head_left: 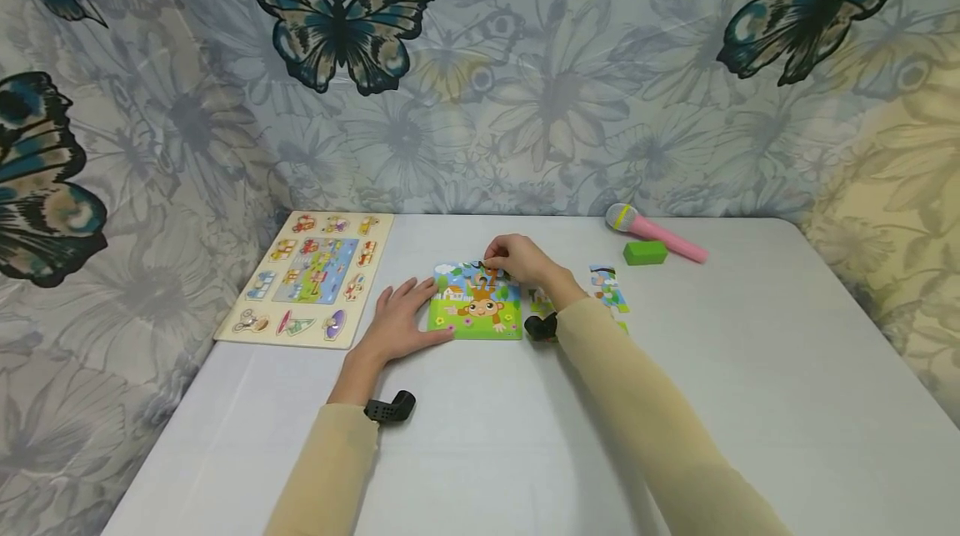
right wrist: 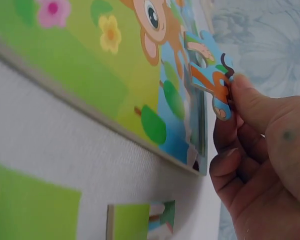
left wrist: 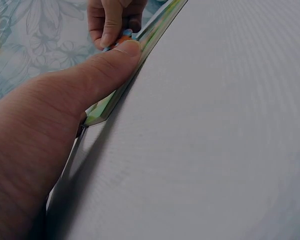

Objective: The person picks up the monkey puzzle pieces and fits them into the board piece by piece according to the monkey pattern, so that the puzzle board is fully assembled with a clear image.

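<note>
A monkey jigsaw puzzle [head_left: 468,329] in a flat tray lies on the white table, its lower part showing a monkey's face on green grass. My right hand [head_left: 522,259] pinches a blue and orange puzzle piece [right wrist: 220,82] between thumb and fingers, at the top of the puzzle. In the right wrist view the piece is tilted above a gap in the picture. At the puzzle's left side rests my left hand [head_left: 401,328], fingers spread along that edge and thumb [left wrist: 107,70] on the lower edge.
Loose puzzle pieces [head_left: 609,290] lie right of the puzzle, partly hidden by the right forearm. Behind them are a green block [head_left: 645,252] and a pink toy microphone [head_left: 667,237]. A wooden picture board [head_left: 247,332] lies at the left. A patterned cloth wall [head_left: 480,136] borders the table's back.
</note>
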`<state>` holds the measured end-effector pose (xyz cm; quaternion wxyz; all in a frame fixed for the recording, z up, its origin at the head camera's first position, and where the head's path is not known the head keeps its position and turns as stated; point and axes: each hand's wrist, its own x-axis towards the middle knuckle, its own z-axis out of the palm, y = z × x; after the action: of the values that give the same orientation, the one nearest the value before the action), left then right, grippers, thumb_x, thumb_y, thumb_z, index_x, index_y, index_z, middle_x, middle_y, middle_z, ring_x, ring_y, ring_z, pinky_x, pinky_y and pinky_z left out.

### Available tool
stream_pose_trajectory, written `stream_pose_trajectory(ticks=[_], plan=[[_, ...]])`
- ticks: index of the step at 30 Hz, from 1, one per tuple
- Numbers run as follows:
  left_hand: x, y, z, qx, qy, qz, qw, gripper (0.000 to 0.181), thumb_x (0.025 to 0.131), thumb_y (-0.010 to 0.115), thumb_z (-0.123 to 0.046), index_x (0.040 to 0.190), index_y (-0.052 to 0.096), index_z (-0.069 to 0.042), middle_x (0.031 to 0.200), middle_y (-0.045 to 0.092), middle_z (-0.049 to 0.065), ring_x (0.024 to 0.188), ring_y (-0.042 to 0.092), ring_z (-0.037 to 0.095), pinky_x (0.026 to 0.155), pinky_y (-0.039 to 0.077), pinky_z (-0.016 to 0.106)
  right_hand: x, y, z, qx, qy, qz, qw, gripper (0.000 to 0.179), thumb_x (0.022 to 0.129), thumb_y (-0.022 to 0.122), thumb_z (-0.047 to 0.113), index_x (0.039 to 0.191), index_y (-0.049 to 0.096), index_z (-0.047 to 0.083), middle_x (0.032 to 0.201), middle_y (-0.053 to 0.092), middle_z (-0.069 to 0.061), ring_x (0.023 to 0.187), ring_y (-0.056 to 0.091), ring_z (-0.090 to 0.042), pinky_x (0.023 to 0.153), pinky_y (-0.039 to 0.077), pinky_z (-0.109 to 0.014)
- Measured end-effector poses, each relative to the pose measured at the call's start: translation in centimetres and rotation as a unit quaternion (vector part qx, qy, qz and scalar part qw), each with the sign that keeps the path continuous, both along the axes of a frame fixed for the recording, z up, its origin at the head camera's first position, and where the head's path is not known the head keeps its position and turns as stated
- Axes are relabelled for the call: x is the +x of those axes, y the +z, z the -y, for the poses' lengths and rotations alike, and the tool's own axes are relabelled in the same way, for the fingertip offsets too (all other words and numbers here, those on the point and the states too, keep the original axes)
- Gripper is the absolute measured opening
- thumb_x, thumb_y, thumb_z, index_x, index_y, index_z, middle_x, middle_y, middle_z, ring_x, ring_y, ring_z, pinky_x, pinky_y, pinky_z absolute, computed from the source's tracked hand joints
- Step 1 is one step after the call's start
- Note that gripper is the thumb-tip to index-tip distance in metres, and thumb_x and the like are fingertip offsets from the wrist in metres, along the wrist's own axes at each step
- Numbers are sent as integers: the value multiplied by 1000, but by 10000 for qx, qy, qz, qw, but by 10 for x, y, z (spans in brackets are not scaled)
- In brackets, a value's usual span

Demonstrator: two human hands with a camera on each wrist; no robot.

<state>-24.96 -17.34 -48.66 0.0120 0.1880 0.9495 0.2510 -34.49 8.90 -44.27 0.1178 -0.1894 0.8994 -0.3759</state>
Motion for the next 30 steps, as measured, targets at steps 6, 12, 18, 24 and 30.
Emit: stream_pose_trajectory(ticks=[6, 12, 18, 24, 30], plan=[[1, 0, 1, 12, -29, 10, 10000, 92, 83, 72, -63, 154, 44, -13, 161, 35, 2, 151, 19, 29, 120, 4, 55, 0, 1, 6, 255, 113, -130, 9995, 10, 100, 67, 16, 96, 67, 6, 90, 66, -4, 83, 56, -19, 81, 47, -34], [0, 0, 0, 33, -73, -87, 9999, 91, 83, 72, -62, 154, 45, -11, 161, 36, 4, 150, 21, 31, 119, 5, 57, 2, 2, 9, 288, 95, -81, 9995, 10, 99, 68, 16, 97, 67, 6, 92, 66, -4, 85, 57, -19, 82, 47, -34], [0, 0, 1, 25, -67, -114, 9999, 91, 83, 72, -62, 154, 45, -11, 161, 36, 4, 150, 21, 30, 119, 5, 57, 3, 2, 10, 293, 158, -48, 9994, 11, 99, 69, 17, 98, 66, 7, 94, 66, -5, 86, 58, -20, 81, 48, -34], [1, 0, 2, 84, -84, -130, 9998, 91, 83, 72, -62, 153, 45, -11, 161, 36, 5, 150, 22, 32, 119, 5, 58, 5, 3, 9, 404, 458, -124, 9981, 14, 95, 74, 17, 101, 67, 6, 98, 64, -6, 87, 58, -21, 80, 50, -34], [0, -1, 2, 82, -49, -84, 9999, 91, 83, 73, -62, 154, 45, -12, 161, 36, 3, 151, 21, 30, 119, 4, 56, 5, 1, 6, 602, 790, -117, 9950, 20, 90, 80, 19, 102, 69, 8, 103, 61, -5, 94, 57, -21, 86, 49, -36]])
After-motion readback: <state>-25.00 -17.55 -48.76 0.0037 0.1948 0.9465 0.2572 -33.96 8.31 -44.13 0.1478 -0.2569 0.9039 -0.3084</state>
